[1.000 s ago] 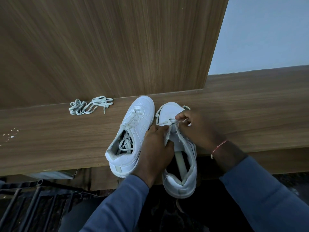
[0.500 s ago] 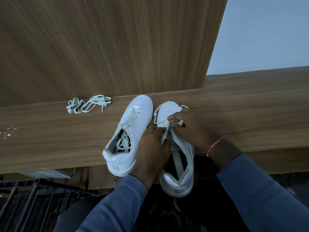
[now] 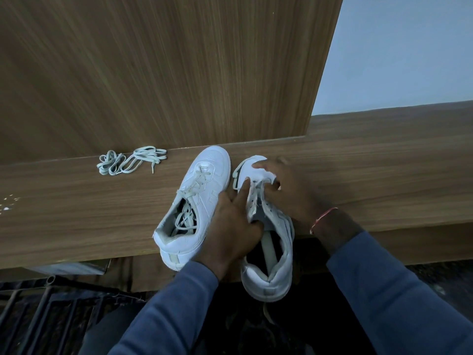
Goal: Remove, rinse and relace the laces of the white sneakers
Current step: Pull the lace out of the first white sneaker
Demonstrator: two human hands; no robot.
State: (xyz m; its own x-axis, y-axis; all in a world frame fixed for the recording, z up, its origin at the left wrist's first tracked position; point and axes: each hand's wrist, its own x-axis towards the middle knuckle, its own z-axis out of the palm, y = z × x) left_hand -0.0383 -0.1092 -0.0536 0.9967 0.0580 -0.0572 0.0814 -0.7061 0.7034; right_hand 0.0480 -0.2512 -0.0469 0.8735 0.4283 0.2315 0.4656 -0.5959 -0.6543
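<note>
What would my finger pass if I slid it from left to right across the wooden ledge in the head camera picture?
First white specks → loose laces → laced sneaker → second sneaker → red wrist thread. The left hand and right hand overlap the sneakers, so they are left out.

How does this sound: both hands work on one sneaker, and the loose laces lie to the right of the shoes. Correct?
Not quite. The head view shows the loose laces lying left of the shoes, not right. The rest holds: left hand and right hand are both on the right sneaker.
</note>
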